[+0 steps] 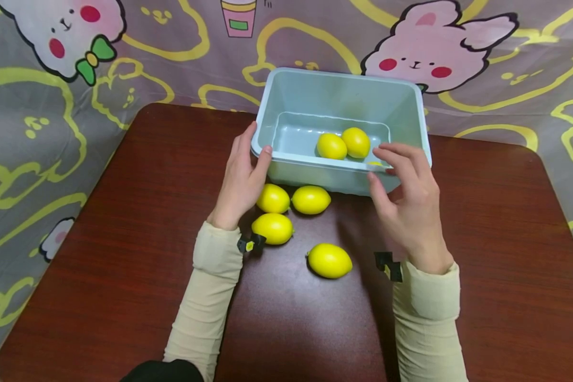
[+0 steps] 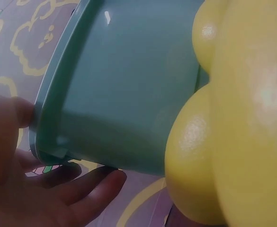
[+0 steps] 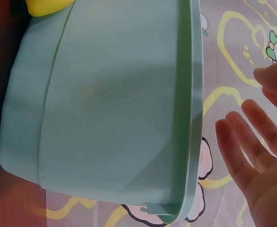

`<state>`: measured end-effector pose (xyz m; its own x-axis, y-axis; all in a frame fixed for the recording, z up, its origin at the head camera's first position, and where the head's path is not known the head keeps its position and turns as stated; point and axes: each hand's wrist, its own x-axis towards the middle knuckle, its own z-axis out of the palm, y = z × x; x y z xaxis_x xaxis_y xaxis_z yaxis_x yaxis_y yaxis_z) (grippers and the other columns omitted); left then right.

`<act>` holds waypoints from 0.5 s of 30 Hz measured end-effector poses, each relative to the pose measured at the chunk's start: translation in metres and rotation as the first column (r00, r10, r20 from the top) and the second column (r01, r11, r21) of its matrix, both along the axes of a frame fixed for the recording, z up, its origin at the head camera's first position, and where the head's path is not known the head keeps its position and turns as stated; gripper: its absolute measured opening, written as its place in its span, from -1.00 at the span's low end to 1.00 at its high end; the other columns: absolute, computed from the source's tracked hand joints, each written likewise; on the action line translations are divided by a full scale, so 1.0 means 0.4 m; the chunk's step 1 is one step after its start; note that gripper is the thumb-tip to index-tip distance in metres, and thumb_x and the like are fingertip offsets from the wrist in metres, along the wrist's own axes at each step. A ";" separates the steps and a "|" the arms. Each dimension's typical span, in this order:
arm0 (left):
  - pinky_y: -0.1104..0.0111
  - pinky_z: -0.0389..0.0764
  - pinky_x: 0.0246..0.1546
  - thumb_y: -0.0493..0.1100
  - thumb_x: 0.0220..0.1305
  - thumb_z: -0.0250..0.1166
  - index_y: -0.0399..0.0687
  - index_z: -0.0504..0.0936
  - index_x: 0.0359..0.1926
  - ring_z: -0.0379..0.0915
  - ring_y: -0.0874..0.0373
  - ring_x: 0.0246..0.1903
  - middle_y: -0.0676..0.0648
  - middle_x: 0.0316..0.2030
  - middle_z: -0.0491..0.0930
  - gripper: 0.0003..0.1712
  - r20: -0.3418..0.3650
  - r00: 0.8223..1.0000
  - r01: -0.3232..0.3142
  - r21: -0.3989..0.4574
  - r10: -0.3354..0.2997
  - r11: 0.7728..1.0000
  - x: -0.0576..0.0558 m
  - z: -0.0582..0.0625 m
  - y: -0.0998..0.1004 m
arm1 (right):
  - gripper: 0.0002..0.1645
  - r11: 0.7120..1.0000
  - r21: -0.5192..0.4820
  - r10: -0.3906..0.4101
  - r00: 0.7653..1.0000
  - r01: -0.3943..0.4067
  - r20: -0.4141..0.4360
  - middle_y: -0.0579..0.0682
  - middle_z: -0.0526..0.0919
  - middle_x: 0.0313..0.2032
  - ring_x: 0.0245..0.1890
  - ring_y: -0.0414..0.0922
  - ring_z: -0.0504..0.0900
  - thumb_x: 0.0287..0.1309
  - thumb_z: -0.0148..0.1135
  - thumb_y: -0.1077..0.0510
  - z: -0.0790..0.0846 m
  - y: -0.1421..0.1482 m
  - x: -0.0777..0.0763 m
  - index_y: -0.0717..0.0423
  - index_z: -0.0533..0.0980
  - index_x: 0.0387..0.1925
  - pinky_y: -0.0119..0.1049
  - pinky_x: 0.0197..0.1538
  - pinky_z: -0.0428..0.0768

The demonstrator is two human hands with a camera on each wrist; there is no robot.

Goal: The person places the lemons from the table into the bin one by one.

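Observation:
A light blue plastic bin (image 1: 348, 178) stands at the back of the table. My left hand (image 1: 241, 175) grips its front left corner, thumb at the front rim and fingers along the left side. Above the front right rim, my right hand (image 1: 410, 196) is spread with nothing in its fingers. Inside the bin lie two lemons (image 1: 331, 146) side by side, and a sliver of a third lemon (image 1: 375, 163) shows near my right fingertips. Several lemons lie in front of the bin: two close to its wall, another lemon (image 1: 273, 229) by my left wrist, and one lemon (image 1: 330, 260) nearer me.
The dark reddish-brown table (image 1: 496, 254) reaches out on both sides of the bin. Behind it hangs a patterned cloth (image 1: 181, 69) with cartoon animals, close to the bin's back wall. A small black wrist mount (image 1: 251, 243) sits on my left sleeve.

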<state>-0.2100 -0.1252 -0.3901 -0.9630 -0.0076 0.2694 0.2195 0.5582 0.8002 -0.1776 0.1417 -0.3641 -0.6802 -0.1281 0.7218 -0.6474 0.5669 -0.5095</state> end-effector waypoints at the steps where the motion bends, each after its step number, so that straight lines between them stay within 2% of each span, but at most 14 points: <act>1: 0.19 0.22 0.38 0.03 0.46 -0.02 -0.10 0.04 0.49 0.20 0.03 0.32 -0.16 0.40 0.16 -0.30 -0.006 1.000 0.000 0.000 0.000 1.000 0.000 0.001 0.000 | -0.58 1.000 0.007 0.004 1.000 -0.004 0.002 0.20 0.56 0.03 -0.07 0.07 0.55 0.05 0.29 0.39 0.000 0.000 0.001 0.26 0.57 0.02 -0.60 -0.09 0.40; 10: 0.20 0.12 0.44 -0.06 0.48 -0.03 -0.21 0.18 0.44 0.04 0.10 0.45 -0.06 0.49 0.05 -0.39 -0.109 0.994 0.028 -0.014 -0.030 0.999 -0.003 -0.002 0.002 | -0.54 0.996 0.078 0.038 0.999 -0.039 0.021 0.19 0.55 0.05 -0.04 0.06 0.53 0.06 0.27 0.38 0.004 0.001 0.006 0.23 0.54 0.07 -0.57 -0.08 0.37; 15: 0.22 0.12 0.44 -0.07 0.51 -0.09 -0.23 0.21 0.42 0.02 0.14 0.46 0.00 0.50 0.04 -0.43 -0.111 0.992 0.048 -0.049 -0.053 0.998 0.000 0.000 0.005 | -0.50 0.992 0.120 0.042 0.998 -0.047 0.044 0.19 0.54 0.06 -0.05 0.06 0.53 0.05 0.29 0.37 0.007 0.006 0.011 0.21 0.53 0.09 -0.48 -0.08 0.41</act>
